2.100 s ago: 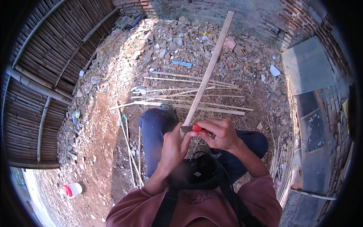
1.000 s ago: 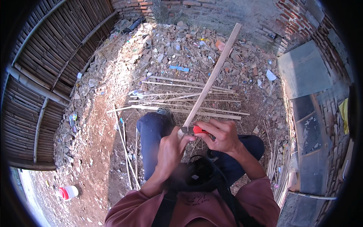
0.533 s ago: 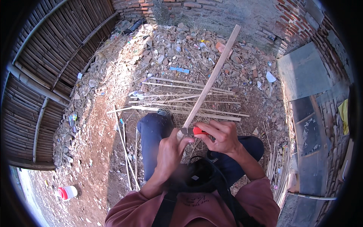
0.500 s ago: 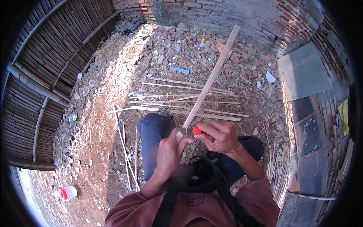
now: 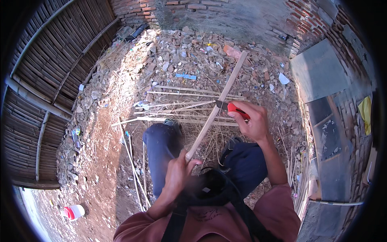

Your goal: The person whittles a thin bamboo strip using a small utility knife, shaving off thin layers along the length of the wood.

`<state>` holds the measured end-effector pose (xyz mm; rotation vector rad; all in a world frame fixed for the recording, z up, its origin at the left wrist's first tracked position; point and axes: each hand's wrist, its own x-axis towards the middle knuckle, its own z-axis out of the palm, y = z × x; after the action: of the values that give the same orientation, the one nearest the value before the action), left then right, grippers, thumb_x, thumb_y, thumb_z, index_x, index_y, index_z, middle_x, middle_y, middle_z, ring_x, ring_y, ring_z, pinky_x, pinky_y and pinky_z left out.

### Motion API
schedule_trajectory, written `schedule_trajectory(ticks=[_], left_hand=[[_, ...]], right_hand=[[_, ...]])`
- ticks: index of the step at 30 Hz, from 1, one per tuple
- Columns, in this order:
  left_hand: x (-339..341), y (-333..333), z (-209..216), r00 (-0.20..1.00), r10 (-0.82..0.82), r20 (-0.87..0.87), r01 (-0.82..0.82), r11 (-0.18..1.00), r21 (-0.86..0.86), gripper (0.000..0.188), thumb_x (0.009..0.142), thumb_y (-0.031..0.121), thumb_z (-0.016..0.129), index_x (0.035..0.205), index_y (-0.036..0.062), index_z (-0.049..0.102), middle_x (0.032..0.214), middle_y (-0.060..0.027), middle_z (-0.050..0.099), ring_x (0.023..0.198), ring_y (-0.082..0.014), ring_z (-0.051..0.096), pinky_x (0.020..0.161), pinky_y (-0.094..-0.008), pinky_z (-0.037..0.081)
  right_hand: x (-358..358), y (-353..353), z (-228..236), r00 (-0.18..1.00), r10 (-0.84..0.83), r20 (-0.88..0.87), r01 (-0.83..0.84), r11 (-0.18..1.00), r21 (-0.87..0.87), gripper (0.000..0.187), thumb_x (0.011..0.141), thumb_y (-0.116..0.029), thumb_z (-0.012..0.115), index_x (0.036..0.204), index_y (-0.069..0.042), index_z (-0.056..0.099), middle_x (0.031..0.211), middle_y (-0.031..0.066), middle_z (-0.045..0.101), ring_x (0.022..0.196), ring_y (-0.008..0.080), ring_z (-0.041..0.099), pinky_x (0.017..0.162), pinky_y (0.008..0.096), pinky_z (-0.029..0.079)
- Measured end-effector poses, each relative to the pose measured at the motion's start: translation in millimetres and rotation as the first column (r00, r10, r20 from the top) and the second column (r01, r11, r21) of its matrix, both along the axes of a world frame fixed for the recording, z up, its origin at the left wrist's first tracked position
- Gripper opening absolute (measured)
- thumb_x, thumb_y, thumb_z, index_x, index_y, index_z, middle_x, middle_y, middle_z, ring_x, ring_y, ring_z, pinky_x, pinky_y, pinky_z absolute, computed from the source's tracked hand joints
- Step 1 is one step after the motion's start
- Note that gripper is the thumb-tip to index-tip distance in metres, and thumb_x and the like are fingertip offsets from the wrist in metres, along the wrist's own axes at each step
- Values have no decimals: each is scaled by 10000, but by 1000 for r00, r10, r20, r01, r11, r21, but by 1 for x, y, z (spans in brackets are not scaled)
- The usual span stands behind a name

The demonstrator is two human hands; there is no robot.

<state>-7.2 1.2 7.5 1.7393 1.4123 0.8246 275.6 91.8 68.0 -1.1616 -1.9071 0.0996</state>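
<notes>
A long pale bamboo strip (image 5: 208, 123) slants away from me, its near end gripped in my left hand (image 5: 176, 172) with the thumb stretched out alongside. My right hand (image 5: 255, 122) is closed around a red-handled cutter knife (image 5: 238, 110). The dark blade lies across the strip roughly halfway along, touching it or very close to it. Beyond the knife, the far end of the strip points up over the rubble.
Several thin bamboo strips (image 5: 181, 119) lie on the ground ahead, others (image 5: 135, 169) by my left leg. Rubble (image 5: 177, 52) spreads up to the brick wall (image 5: 201, 10). A bamboo screen (image 5: 44, 52) stands left; a red-and-white container (image 5: 73, 211) sits lower left. Grey panels (image 5: 320, 74) lean right.
My right hand and the knife have moved away from my left hand, forward and right along the strip. The strip's far end has dropped nearer, and my left hand is slightly lower.
</notes>
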Motion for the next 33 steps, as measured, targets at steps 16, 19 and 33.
schedule_trajectory(ticks=[16,19,33], left_hand=[[-12,-13,-16,1000,14,-17,-16,994,-107,352,1018,270,750,1003,-27,562,677,-245,622,736,-532,635,572,-492,445],[-8,-3,-2,999,8,33,-5,994,-110,355,1025,266,742,1025,-22,533,657,-236,595,715,-537,612,570,-490,435],[-13,20,-4,967,-36,254,57,996,-76,428,1006,346,783,979,6,525,641,-79,440,601,-127,389,548,-344,366]], right_hand=[[126,125,10,936,-313,-162,235,895,-379,390,1024,-317,722,1221,16,765,946,190,785,768,219,735,740,327,553],[190,146,-33,911,-197,363,343,852,-396,418,1028,-366,689,1212,0,771,955,221,783,820,288,753,761,403,565],[15,-7,5,992,-37,-119,-2,950,-312,282,1028,-253,733,1190,-24,715,822,73,698,662,153,617,602,296,458]])
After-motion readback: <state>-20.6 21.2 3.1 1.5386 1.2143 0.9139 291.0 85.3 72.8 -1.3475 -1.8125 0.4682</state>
